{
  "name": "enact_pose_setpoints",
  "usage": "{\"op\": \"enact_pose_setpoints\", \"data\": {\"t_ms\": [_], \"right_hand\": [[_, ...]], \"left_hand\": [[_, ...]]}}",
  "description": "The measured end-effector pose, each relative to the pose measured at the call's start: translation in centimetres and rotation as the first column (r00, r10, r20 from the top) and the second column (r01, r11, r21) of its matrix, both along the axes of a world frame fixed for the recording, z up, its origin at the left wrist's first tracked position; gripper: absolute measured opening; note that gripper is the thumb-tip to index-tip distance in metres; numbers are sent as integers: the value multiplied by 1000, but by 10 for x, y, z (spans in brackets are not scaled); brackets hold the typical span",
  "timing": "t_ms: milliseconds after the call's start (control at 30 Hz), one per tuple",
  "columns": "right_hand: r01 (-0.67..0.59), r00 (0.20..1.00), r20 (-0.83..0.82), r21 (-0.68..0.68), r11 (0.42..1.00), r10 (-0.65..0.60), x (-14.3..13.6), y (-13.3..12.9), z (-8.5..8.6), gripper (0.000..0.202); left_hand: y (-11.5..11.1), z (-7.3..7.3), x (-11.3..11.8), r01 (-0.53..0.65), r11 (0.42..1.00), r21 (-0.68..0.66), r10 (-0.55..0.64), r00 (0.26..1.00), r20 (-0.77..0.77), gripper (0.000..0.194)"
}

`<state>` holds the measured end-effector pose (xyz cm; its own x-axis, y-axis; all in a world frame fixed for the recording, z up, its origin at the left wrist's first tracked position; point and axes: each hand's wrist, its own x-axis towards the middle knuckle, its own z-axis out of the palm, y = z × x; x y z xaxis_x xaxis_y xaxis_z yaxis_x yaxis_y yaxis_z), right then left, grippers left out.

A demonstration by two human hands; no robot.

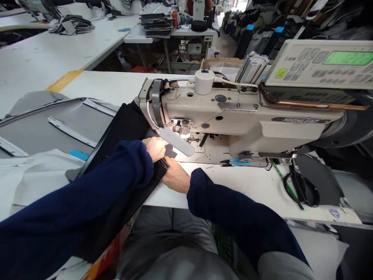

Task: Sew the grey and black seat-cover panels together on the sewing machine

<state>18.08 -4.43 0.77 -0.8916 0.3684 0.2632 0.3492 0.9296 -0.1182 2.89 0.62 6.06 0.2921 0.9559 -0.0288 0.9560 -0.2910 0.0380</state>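
Note:
Black fabric (128, 116) lies under the left end of a beige sewing machine (247, 107) and hangs over the table's front edge. My left hand (155, 148) is closed on this fabric close to the needle area, its fingertips bright under the lamp (177, 142). Just below and to the right, my right hand (176, 177) grips the fabric's edge with bent fingers, at a dark narrow piece. Between the hands and the machine foot shows a small dark flap with orange stitching (169, 149). The lamp head partly hides the needle.
Blue thread snips (236, 162) lie by the machine bed. Black scissors (301, 184) rest at the right. A control panel (317, 64) overhangs the machine. Grey panels with white strips (72, 130) cover the left side. Another worktable (72, 46) stands behind.

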Motion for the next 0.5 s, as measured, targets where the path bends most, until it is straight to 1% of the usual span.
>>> {"op": "enact_pose_setpoints", "data": {"t_ms": [33, 67, 133, 167, 200, 233, 267, 300, 333, 367, 400, 433, 467, 500], "right_hand": [[-9, 1000, -14, -30, 1000, 8, 0, 2, 0, 16], [-21, 999, -43, -73, 997, 18, 1, 4, 1, 15], [-83, 990, -132, -216, 973, 55, 5, 7, 5, 13], [-130, 979, -188, -318, 939, 72, 7, 7, 8, 14], [-189, 965, -251, -439, 879, 82, 9, 6, 12, 18], [-255, 945, -318, -573, 779, 76, 10, 4, 15, 23], [-317, 923, -383, -706, 633, 35, 9, 1, 18, 27], [-368, 900, -433, -816, 446, -50, 7, -3, 19, 30], [-407, 877, -450, -881, 240, -167, 4, -8, 20, 30], [-433, 856, -426, -900, 44, -293, -2, -13, 20, 30], [-449, 837, -371, -885, -118, -403, -8, -17, 19, 28], [-459, 819, -304, -856, -238, -486, -15, -22, 19, 27], [-462, 806, -243, -828, -317, -541, -22, -26, 18, 27], [-462, 795, -193, -807, -367, -575, -29, -29, 18, 28]], "left_hand": [[-5, 4, -3, 0, 1000, 7, 0, 1000, 8, 30], [-13, 7, -6, 24, 1000, 13, -24, 999, 31, 34], [-39, 14, -10, 125, 991, 37, -128, 986, 103, 39], [-57, 17, -11, 170, 983, 62, -177, 976, 127, 40], [-78, 20, -13, 199, 975, 95, -210, 969, 133, 43], [-100, 23, -14, 207, 971, 119, -221, 968, 116, 49], [-122, 26, -17, 206, 970, 126, -216, 974, 69, 55], [-143, 29, -21, 195, 973, 125, -198, 980, 7, 59], [-161, 33, -28, 154, 979, 132, -148, 987, -55, 60], [-175, 37, -37, 87, 985, 146, -72, 992, -106, 61], [-185, 41, -50, 4, 987, 159, 18, 991, -134, 63], [-191, 45, -64, -93, 983, 159, 115, 984, -138, 64], [-194, 50, -80, -195, 972, 134, 211, 970, -124, 67], [-194, 53, -97, -286, 956, 71, 292, 952, -93, 72]]}}
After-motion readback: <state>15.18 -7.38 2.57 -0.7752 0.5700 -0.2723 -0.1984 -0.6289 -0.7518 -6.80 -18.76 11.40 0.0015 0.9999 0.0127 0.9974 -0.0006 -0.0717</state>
